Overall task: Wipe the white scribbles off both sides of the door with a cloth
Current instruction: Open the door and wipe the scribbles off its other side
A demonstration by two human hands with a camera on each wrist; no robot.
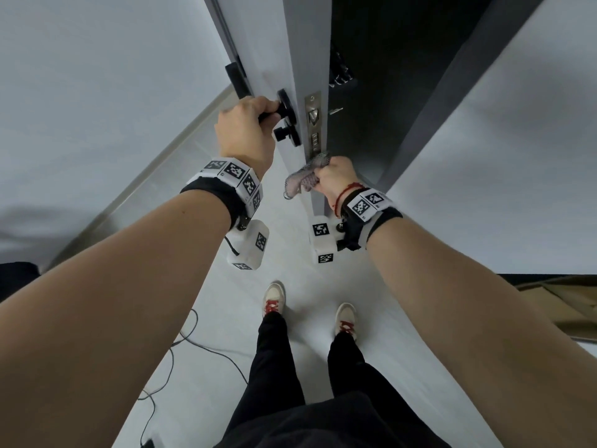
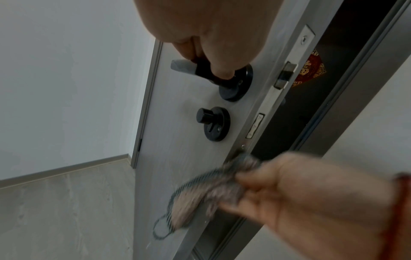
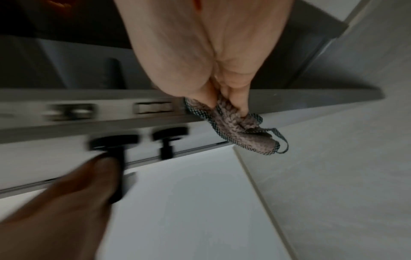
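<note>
One pale grey door [image 1: 268,50] stands partly open, its narrow edge facing the viewer, with a dark room behind the gap. No scribbles can be made out on the face in view. One cloth [image 1: 305,177], grey-brown with a dark checked border and a small hanging loop, is bunched in the right hand [image 1: 336,179], whose fingers [image 3: 239,98] are curled tightly around it, just beside the door's edge below the one metal lock plate [image 1: 313,124]. The left hand [image 1: 245,130] is wrapped around the one black lever handle [image 2: 193,67], fingers closed over it. Two round black fittings sit on the door face: the handle's rose and, below it, one thumb-turn knob [image 2: 213,125]. Each wrist carries one band with black-and-white markers. Below, two legs in black trousers end in two pale shoes with red laces [image 1: 274,297] on a light floor [image 1: 226,318], where one dark cable [image 1: 181,344] trails at the left
</note>
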